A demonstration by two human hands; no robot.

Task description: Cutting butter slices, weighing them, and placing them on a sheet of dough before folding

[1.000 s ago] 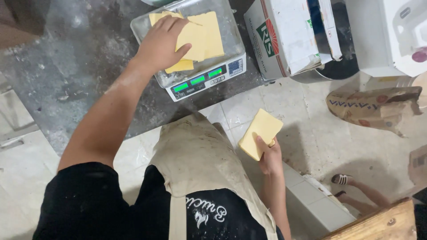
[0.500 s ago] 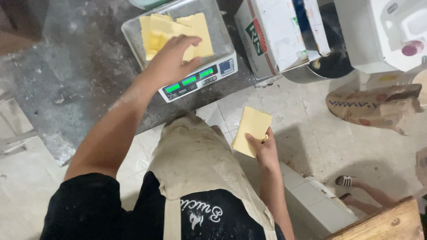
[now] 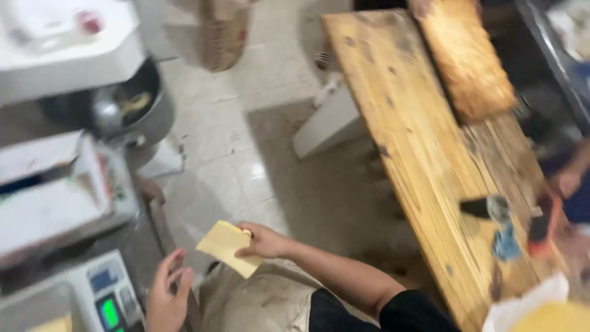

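The yellow slab (image 3: 226,247), thin and squarish, prob. butter or dough, is in my right hand (image 3: 265,241), pinched at its right edge w/ thumb on top and fingers under, so that grip is closed on it and the slab sticks out to the left of the knuckles, tilted, long axis running roughly upper-left to lower-right, over the floor tiles (image 3: 246,154) and just above my apron (image 3: 261,301). My left hand (image 3: 166,294) is below and left of the slab, fingers spread, grip wide open and holding nothing, near but not touching the slab; it hangs just beside the scale (image 3: 101,301) w/ its green display. The right hand is the one on the slab, the left the nearer to the scale. On the scale's pan at the bottom-left corner there's a bit of yellow (image 3: 52,324), maybe another slab, too blurred to be sure. Further out: a white box (image 3: 55,206) left of me, a metal mixer bowl (image 3: 132,104) above it, and the long wooden desk (image 3: 424,154) to my right w/ a board (image 3: 467,58) on it and some small tools I can't make out.
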